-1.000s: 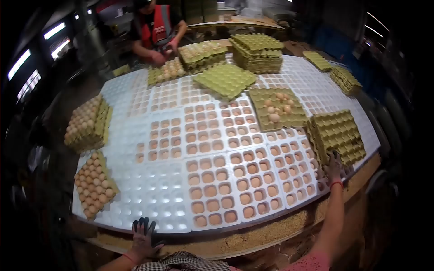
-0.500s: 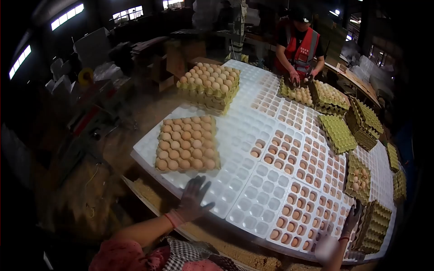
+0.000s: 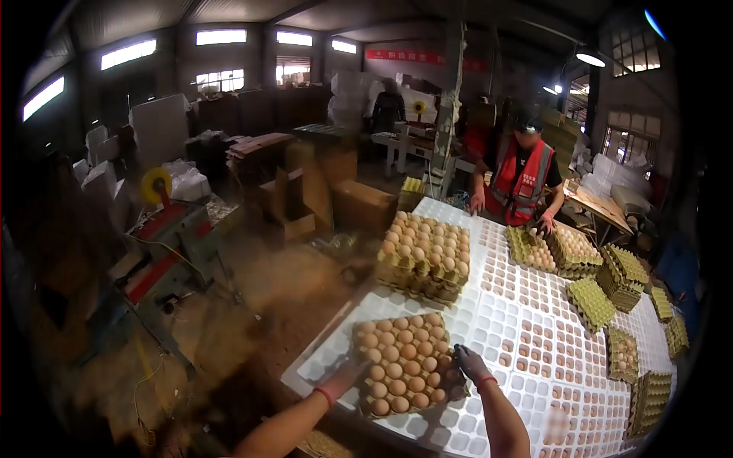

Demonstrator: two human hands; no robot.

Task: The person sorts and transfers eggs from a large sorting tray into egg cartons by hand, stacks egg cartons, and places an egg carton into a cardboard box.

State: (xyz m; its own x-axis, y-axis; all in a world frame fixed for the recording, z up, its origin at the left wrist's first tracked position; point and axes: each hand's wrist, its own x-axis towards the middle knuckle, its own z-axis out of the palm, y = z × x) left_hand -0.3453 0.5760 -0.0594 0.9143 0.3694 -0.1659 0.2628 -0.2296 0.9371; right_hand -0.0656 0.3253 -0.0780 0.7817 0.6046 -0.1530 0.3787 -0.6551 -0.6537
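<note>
A pulp egg tray (image 3: 450,385) full of brown eggs is in front of me, over the near left end of the white foam trays (image 3: 500,401). My left hand (image 3: 347,375), gloved and somewhat blurred, is closed on the tray's left edge. At the opposite edge my right hand (image 3: 472,363), in a dark glove, grips the tray's side. Its fingertips are partly lost in shadow against the tray. Just beyond stands a stack of full egg trays (image 3: 424,259). Many foam cells farther right hold eggs (image 3: 534,347).
Across the table a person in a red vest (image 3: 521,179) has one hand by a partly filled egg tray (image 3: 532,248). Empty pulp trays (image 3: 590,304) and tray stacks (image 3: 650,404) line the right side. A machine with a yellow reel (image 3: 156,185) and cardboard boxes (image 3: 365,204) stand left.
My view has swung left and up. My right hand has come from the far right tray stack to the full egg tray; my left hand has moved from the foam to its left edge.
</note>
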